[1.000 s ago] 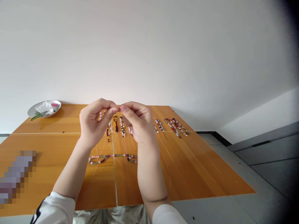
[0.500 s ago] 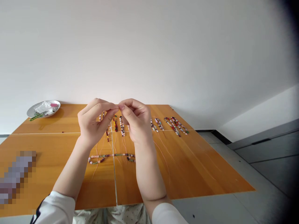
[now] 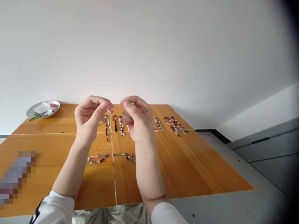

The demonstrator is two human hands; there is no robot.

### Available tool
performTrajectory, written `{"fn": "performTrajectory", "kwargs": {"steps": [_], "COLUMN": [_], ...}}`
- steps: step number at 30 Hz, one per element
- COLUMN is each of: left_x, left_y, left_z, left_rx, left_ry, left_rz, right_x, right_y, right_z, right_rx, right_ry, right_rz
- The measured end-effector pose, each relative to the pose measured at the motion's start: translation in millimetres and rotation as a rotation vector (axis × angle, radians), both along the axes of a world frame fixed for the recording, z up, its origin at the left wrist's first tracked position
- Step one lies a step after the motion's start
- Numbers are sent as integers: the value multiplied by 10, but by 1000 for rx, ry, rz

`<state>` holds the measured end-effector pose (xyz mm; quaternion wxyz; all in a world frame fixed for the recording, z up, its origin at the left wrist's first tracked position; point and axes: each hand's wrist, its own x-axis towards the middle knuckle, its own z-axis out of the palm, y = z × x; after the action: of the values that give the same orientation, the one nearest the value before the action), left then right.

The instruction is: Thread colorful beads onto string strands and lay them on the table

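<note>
A thin pale thread (image 3: 116,105) runs between my two raised hands, above the far part of the table. My left hand (image 3: 92,113) pinches its left end between thumb and fingers. The thumb and forefinger of my right hand (image 3: 136,116) are closed on the other end, and a short bit sticks up above them. Beneath and behind the hands lie several looped bead strands with pinkish string tails, among them a yellow and dark red one (image 3: 115,123). A longer strand of pink, green and dark beads (image 3: 100,156) lies nearer to me, partly behind my right forearm.
A metal plate (image 3: 30,112) at the far left of the wooden table (image 3: 198,168) holds a plastic bag, a pink item and a green-handled tool. More bead strands (image 3: 171,126) lie at the right. A pixelated object rests at the left edge. The wall rises behind.
My hands, which were touching at the fingertips, have moved apart, mostly by my left hand shifting left. The thread now shows stretched across the gap.
</note>
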<state>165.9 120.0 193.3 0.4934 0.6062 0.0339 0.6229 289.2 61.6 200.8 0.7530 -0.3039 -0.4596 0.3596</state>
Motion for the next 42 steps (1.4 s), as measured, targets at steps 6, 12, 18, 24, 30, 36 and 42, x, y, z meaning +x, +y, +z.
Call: {"fn": "performTrajectory", "kwargs": {"steps": [6, 12, 18, 24, 30, 36, 42], "left_x": [-42, -24, -20, 4, -14, -30, -33], "left_y": [-9, 20, 5, 11, 43, 36, 12], "left_z": [41, 31, 32, 36, 9, 9, 31], "left_rx": [-193, -296, -333, -395, -329, -139, 52], "left_ry": [-27, -57, -1, 15, 64, 100, 134], "left_rz": [-88, -235, -269, -217, -122, 46, 180], "right_x": [1, 6, 4, -13, 2, 20, 31], "right_y": [10, 5, -23, -39, -44, -70, -116], "right_z": [-7, -41, -58, -86, -84, -50, -36], "right_rx": [-48, -36, 49, 167, 238, 276, 243], "right_ry": [-39, -120, -384, -596, -736, -927, -1023], "right_rz": [-25, -41, -204, -380, -450, -631, -727]}}
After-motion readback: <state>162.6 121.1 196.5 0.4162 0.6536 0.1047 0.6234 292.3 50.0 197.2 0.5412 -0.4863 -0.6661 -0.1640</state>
